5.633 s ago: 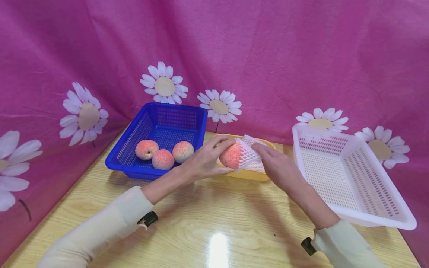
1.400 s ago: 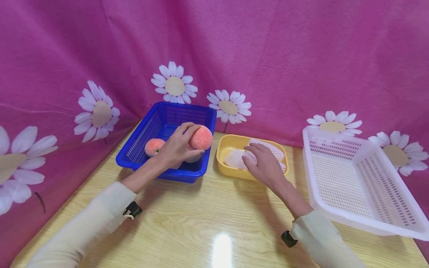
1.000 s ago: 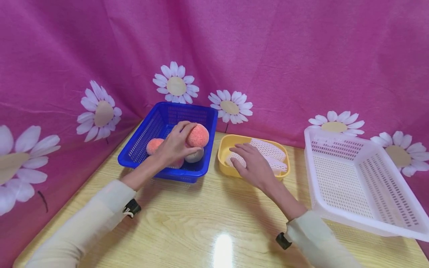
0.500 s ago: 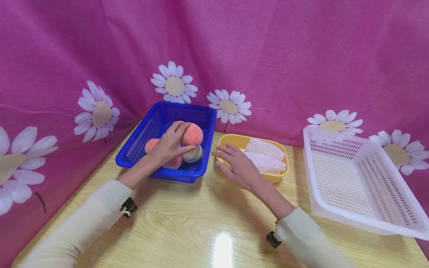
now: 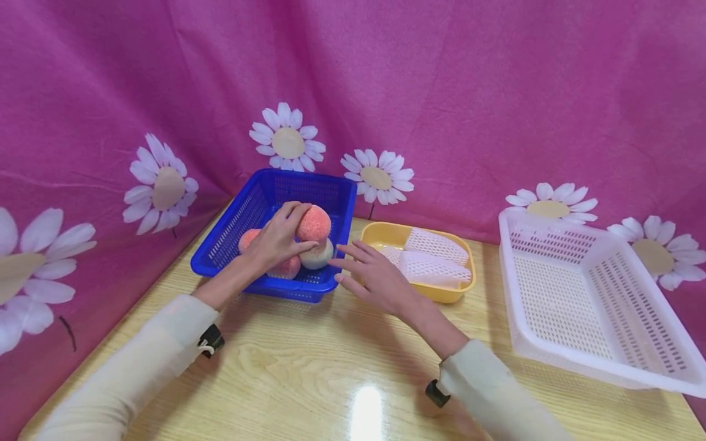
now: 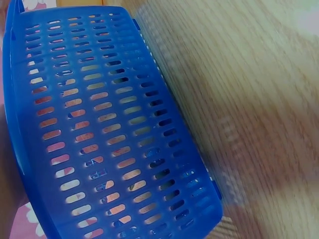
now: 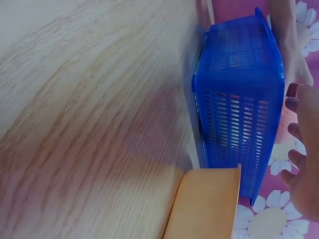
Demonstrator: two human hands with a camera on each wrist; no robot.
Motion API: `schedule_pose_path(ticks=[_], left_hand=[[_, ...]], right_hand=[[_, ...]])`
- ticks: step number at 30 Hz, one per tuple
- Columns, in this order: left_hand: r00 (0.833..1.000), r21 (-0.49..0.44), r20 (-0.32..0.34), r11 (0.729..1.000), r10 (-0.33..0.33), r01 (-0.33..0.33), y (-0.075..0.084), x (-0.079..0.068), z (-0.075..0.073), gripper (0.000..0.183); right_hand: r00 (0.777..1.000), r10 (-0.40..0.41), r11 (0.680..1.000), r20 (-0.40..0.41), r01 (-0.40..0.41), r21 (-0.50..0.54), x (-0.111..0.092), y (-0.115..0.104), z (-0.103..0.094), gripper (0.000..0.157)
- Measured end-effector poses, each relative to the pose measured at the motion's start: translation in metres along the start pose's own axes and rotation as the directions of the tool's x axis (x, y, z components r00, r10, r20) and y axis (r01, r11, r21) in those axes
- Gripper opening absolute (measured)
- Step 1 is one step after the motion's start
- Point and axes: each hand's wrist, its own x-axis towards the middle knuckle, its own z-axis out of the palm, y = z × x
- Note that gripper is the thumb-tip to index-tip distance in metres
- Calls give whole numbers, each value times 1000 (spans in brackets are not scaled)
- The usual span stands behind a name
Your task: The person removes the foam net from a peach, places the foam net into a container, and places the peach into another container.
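In the head view my left hand (image 5: 273,245) reaches over the blue basket (image 5: 349,202) and grips a bare red peach (image 5: 314,222), fingers on top and thumb below. Right under it sits a pale peach (image 5: 317,256). Two more peaches lie beside it, a red one (image 5: 285,269) and one at the left (image 5: 248,238), both partly behind the hand. My right hand (image 5: 380,278), fingers spread and holding nothing, hovers with its fingertips by the basket's right side. In the right wrist view that hand (image 7: 306,144) shows beyond the basket's rim.
A yellow tray (image 5: 449,295) with several white foam nets (image 5: 434,268) stands right of the blue basket, partly behind the right hand. Farther right is a white perforated basket (image 5: 551,300). A pink daisy-print cloth (image 5: 441,110) hangs behind the wooden table (image 5: 298,373).
At first both hands held a peach partly in a foam net; now the left grips a bare peach over the blue basket. My right hand has moved left from the yellow tray to the basket.
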Motion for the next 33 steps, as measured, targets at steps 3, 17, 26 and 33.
schedule_pose_path(ticks=[3, 17, 26, 33], left_hand=[[1000, 12, 2, 1000, -2, 2, -1, 0, 1, 75], [1000, 13, 23, 1000, -13, 13, -5, 1, 0, 75], [1000, 27, 25, 1000, -4, 3, -8, 2, 0, 75], [998, 35, 46, 998, -46, 44, -9, 6, -1, 75]], right_hand=[[1000, -28, 999, 15, 28, -16, 2, -1, 3, 39], [986, -162, 985, 34, 163, -53, 9, -2, 17, 35], [957, -290, 952, 16, 290, -96, 16, 0, 21, 31], [956, -293, 952, 32, 295, -82, 17, 3, 21, 31]])
